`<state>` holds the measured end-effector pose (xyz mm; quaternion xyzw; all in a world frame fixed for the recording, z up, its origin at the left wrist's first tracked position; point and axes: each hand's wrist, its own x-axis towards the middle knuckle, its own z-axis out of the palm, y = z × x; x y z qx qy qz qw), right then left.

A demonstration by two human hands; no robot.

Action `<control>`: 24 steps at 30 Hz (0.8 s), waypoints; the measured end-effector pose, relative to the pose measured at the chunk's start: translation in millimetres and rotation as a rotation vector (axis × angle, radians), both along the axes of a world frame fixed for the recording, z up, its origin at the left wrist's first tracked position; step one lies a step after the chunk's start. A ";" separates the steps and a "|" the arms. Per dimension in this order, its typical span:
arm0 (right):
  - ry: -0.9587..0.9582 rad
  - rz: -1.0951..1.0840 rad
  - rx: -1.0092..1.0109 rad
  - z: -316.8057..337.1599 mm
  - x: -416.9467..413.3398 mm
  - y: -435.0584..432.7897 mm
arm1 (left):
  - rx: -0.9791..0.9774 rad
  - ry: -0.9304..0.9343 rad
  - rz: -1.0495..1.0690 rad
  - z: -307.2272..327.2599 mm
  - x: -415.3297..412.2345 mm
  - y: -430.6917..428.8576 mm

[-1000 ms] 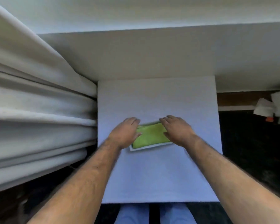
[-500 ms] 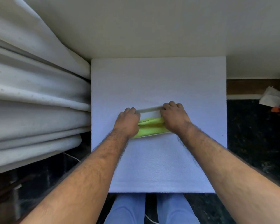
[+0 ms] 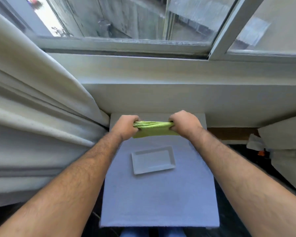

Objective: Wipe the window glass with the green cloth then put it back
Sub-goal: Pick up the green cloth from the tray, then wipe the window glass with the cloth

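A pale curtain (image 3: 32, 103) hangs in heavy folds to the left of the counter (image 3: 159, 202), its nearest fold ending just beside the counter's far left corner. The counter is a white square surface set against the wall below the window sill (image 3: 161, 72).

The left hand (image 3: 126, 127) is raised over the far part of the counter, fist closed around the left end of the green cloth (image 3: 154, 129). The cloth is held in the air between the two fists, above the counter and touching nothing else. Its upper edge is bunched into a tight rope-like band pulled straight, and a flatter part hangs just below that band. The right hand (image 3: 185, 124) is clenched on the cloth's right end, level with the left one, and the two are set apart by the width of the stretched cloth.

Nearer the person than the cloth, a white rectangular tray (image 3: 153, 159) lies flat on the counter with nothing in it, slightly skewed to the counter's edges and a little right of its centre line.

Beyond the counter, above the sill, the window glass (image 3: 135, 16) sits in a pale frame, streaked and blurred. To the right of the counter, well apart from it, white crumpled material (image 3: 280, 134) lies low by a dark floor.
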<state>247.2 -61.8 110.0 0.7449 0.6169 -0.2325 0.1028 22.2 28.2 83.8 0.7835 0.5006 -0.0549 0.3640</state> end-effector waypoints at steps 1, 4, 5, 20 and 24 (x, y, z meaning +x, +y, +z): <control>-0.008 0.001 0.033 23.8 5.0 7.0 | 0.025 -0.035 0.014 22.2 3.1 8.6; -0.029 -0.012 0.140 108.6 18.6 25.3 | 0.095 -0.126 0.038 104.4 12.3 34.1; -0.039 -0.010 0.180 137.3 22.9 31.2 | 0.113 -0.157 0.044 132.2 15.6 42.6; -0.124 0.032 0.712 505.6 35.8 64.7 | 0.395 -0.718 0.348 485.1 23.1 113.2; -0.286 0.109 0.828 586.0 24.6 56.9 | 0.486 -0.842 0.394 563.4 23.5 117.4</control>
